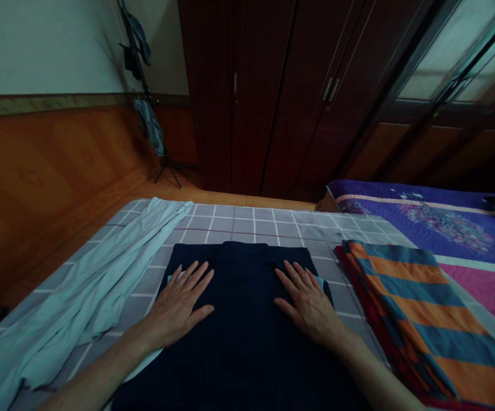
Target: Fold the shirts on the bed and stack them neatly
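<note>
A dark navy garment lies spread flat on the grey checked bedsheet, its far edge showing a folded band or collar. My left hand rests palm down on its left side, fingers stretched and apart. On the right side my right hand lies flat in the same way, fingers spread. Small bits of light blue cloth show beside both hands, and a pale edge shows below my left wrist. Which piece these belong to I cannot tell.
A long pale blue cloth lies crumpled along the left. To the right sits a folded stack with an orange and blue striped cloth on top. Beyond are a purple floral cover, a dark wardrobe and a coat stand.
</note>
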The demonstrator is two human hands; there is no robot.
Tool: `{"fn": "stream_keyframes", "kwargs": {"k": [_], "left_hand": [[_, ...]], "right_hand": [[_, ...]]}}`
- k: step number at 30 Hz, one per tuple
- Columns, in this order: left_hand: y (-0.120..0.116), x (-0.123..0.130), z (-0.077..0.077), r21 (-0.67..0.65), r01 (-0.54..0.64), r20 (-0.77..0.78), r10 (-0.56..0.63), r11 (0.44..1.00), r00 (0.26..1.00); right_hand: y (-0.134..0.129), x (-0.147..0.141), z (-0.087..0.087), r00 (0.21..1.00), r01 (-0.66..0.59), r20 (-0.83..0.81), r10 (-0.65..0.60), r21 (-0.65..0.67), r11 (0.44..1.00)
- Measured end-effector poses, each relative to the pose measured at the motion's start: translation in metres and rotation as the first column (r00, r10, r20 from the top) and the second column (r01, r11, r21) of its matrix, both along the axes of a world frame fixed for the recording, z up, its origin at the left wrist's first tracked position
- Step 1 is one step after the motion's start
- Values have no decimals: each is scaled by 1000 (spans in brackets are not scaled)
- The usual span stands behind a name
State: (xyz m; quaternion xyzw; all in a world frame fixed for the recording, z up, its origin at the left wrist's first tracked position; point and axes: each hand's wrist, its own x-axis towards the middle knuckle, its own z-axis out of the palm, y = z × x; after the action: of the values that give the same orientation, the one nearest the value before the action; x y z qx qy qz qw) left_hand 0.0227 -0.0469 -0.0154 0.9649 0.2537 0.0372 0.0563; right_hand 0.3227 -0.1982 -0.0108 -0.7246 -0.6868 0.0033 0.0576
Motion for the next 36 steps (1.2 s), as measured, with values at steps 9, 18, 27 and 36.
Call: {"fn": "stream_keyframes", "kwargs": {"k": [9,18,27,36], "left_hand": [[12,-6,2,-20,-21,-48,20,1000,999],[-2,6,13,-53,105,-44,-108,993,993],[0,6,11,-93,79,-60,-85,993,995],[-4,8,15,-122,56,-88,-67,991,994]], "right_hand": [[-2,3,-3,999,-32,11,32,44,999],[-1,-1,3,1000,-9,-1,9,-29,1000],[1,0,5,1000,-3,-3,3,-39,999],[0,1,3,1000,-9,8,9,-12,1000]]}}
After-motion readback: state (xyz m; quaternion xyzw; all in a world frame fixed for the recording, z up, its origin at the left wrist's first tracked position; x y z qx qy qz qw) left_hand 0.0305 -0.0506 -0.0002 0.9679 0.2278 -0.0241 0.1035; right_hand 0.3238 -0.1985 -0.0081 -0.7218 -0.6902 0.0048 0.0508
